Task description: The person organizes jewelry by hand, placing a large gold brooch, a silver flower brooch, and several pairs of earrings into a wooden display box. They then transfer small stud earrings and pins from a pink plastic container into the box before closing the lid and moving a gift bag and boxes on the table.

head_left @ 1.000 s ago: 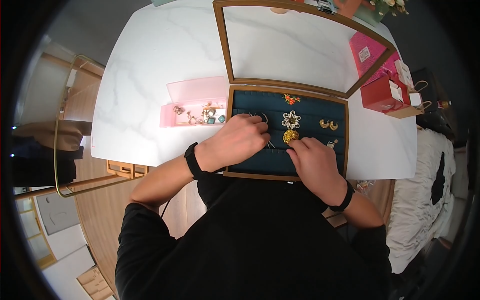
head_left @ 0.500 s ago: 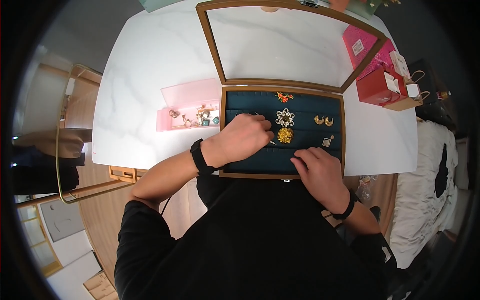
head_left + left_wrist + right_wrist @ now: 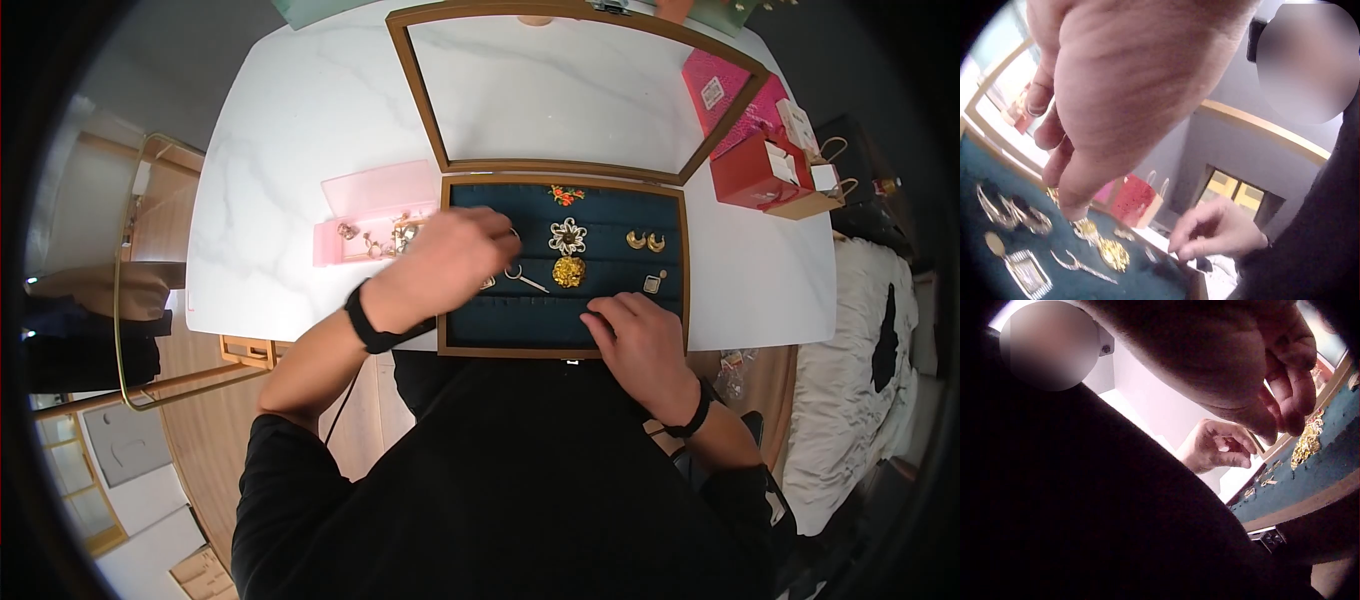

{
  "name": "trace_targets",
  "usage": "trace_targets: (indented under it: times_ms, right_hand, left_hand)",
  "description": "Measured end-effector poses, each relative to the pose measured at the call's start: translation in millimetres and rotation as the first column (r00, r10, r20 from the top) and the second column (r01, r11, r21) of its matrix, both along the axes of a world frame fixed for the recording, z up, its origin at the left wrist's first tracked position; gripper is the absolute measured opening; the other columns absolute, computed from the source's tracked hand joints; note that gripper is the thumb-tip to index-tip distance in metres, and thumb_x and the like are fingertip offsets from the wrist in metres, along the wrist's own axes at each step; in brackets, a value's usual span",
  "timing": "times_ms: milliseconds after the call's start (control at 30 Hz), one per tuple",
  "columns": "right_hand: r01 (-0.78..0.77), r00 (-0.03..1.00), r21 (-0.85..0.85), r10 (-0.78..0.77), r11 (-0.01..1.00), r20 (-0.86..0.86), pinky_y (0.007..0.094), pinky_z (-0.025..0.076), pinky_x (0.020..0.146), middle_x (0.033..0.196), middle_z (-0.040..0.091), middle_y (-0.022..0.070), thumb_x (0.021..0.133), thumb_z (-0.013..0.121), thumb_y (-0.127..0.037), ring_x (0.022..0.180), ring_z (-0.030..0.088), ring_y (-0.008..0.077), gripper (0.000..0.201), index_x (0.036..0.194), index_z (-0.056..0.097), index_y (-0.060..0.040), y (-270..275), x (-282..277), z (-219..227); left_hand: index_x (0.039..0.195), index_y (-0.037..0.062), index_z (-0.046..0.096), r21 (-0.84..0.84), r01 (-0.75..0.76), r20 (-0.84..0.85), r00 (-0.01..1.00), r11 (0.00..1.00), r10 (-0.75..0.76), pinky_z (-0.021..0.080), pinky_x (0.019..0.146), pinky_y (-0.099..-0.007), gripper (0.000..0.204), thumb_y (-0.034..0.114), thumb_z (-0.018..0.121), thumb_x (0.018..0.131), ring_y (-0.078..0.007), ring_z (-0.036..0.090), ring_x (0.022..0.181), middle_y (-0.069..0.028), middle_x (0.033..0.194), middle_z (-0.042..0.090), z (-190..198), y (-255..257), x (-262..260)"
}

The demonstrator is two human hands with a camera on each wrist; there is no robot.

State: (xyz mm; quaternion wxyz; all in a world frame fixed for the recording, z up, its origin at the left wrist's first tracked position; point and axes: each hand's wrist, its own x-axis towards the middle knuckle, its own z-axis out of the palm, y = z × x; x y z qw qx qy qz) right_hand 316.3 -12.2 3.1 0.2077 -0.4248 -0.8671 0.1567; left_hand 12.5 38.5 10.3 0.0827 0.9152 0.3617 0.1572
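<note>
In the head view the left hand [image 3: 447,262] hovers over the left part of the jewelry case [image 3: 686,290], fingers loosely bent and apparently empty. Below its fingers a silver ring-and-bar piece [image 3: 530,283] lies on the dark green lining; the left wrist view shows a framed earring [image 3: 1029,275] and curved earrings [image 3: 999,209] nearby. Relaxed above the case's front right part is the right hand [image 3: 645,352], holding nothing. Gold flower brooch [image 3: 569,271], white flower brooch [image 3: 568,236], red-orange piece [image 3: 566,195], crescent earrings [image 3: 645,241] and a square earring [image 3: 652,283] rest on the lining.
An open pink box [image 3: 326,243] with several jewelry pieces stands left of the case. The case's glass lid [image 3: 540,168] is raised at the back. A red bag [image 3: 750,180] and a pink package [image 3: 705,85] stand on the right of the white table [image 3: 270,170].
The right hand has left the gold brooch and moved toward the case's front. The left hand has lifted and shifted left, uncovering the silver piece.
</note>
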Motion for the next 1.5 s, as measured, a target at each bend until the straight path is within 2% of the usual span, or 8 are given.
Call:
trace_targets:
  times_ms: [133, 267, 467, 533, 767, 1133, 1400, 1500]
  right_hand:
    - [0.018, 1.0, -0.02, -0.018, 1.0, -0.011, 0.0414, 0.058, 0.07, 0.09, 0.07, 0.0091, 0.098, 0.083, -0.016, 0.082, 0.071, 0.0298, 0.014, 0.105, 0.076, -0.0056, 4, 8, -2]
    - [-0.021, 0.999, -0.097, 0.017, 0.995, -0.042, 0.0417, 0.059, 0.071, 0.09, 0.07, 0.0099, 0.096, 0.085, -0.017, 0.084, 0.072, 0.0314, 0.016, 0.104, 0.076, -0.0062, 6, 16, -8]
    - [-0.04, 0.995, -0.184, 0.023, 0.982, -0.094, 0.0414, 0.058, 0.07, 0.091, 0.072, 0.0109, 0.093, 0.088, -0.011, 0.081, 0.072, 0.0319, 0.016, 0.102, 0.078, -0.0035, 4, 9, -14]
    - [-0.032, 0.996, -0.212, 0.012, 0.977, -0.093, 0.041, 0.057, 0.069, 0.091, 0.073, 0.0112, 0.092, 0.088, -0.009, 0.08, 0.072, 0.0315, 0.016, 0.103, 0.078, -0.003, 6, 4, -13]
    - [-0.07, 0.99, -0.187, 0.046, 0.98, -0.13, 0.041, 0.056, 0.067, 0.09, 0.073, 0.0119, 0.093, 0.088, -0.007, 0.078, 0.071, 0.0313, 0.015, 0.103, 0.078, -0.0022, 11, -16, -10]
    - [-0.065, 0.989, -0.202, 0.037, 0.977, -0.141, 0.0405, 0.056, 0.067, 0.089, 0.072, 0.0115, 0.092, 0.088, -0.007, 0.078, 0.071, 0.0307, 0.016, 0.103, 0.078, -0.0018, 9, -17, -11]
    - [-0.066, 0.99, -0.182, 0.041, 0.981, -0.135, 0.0403, 0.057, 0.068, 0.09, 0.072, 0.011, 0.092, 0.089, -0.009, 0.078, 0.071, 0.0303, 0.017, 0.103, 0.078, -0.0026, 11, -14, -12]
    - [-0.099, 0.985, -0.115, 0.081, 0.988, -0.155, 0.0394, 0.058, 0.068, 0.092, 0.072, 0.0106, 0.092, 0.089, -0.009, 0.079, 0.072, 0.0297, 0.017, 0.104, 0.078, -0.003, 14, -13, -8]
  left_hand:
    - [0.1, 0.0048, 0.079, 0.012, -0.296, 0.09, 0.952, 0.955, 0.294, 0.06, 0.073, -0.0423, 0.018, 0.004, 0.087, 0.084, -0.0307, 0.074, 0.083, -0.0101, 0.093, 0.073, 24, -1, -49]
    - [0.103, 0.0021, 0.082, -0.107, -0.586, 0.091, 0.798, 0.803, 0.595, 0.058, 0.068, -0.0349, 0.015, 0.005, 0.088, 0.09, -0.0219, 0.07, 0.072, -0.0089, 0.091, 0.077, 26, -20, -95]
    - [0.1, 0.004, 0.084, -0.061, -0.807, 0.129, 0.577, 0.588, 0.806, 0.058, 0.068, -0.035, 0.01, 0.006, 0.084, 0.091, -0.0241, 0.073, 0.073, -0.0112, 0.092, 0.08, 5, -49, -170]
    - [0.104, -0.0007, 0.084, -0.098, -0.824, 0.126, 0.545, 0.558, 0.829, 0.058, 0.071, -0.0342, 0.014, 0.001, 0.085, 0.09, -0.0204, 0.071, 0.075, -0.0122, 0.093, 0.081, 2, -54, -178]
    - [0.097, 0.0065, 0.083, -0.131, -0.559, -0.009, 0.827, 0.819, 0.562, 0.062, 0.075, -0.0395, 0.012, 0.004, 0.086, 0.085, -0.0297, 0.077, 0.084, -0.0097, 0.093, 0.081, -14, -44, -166]
    - [0.096, 0.0068, 0.08, -0.156, -0.618, -0.262, 0.778, 0.771, 0.571, 0.062, 0.078, -0.0432, 0.011, 0.01, 0.083, 0.086, -0.0324, 0.078, 0.085, -0.0097, 0.09, 0.081, -44, -28, -144]
    - [0.098, 0.0051, 0.08, -0.257, -0.632, 0.045, 0.747, 0.731, 0.663, 0.059, 0.076, -0.0432, 0.009, 0.003, 0.08, 0.089, -0.034, 0.076, 0.086, -0.0138, 0.095, 0.079, -6, -34, -155]
    - [0.1, 0.0018, 0.08, -0.418, -0.551, 0.26, 0.689, 0.722, 0.676, 0.056, 0.074, -0.0321, 0.008, -0.003, 0.082, 0.094, -0.0188, 0.071, 0.081, -0.0058, 0.095, 0.081, 6, -38, -143]
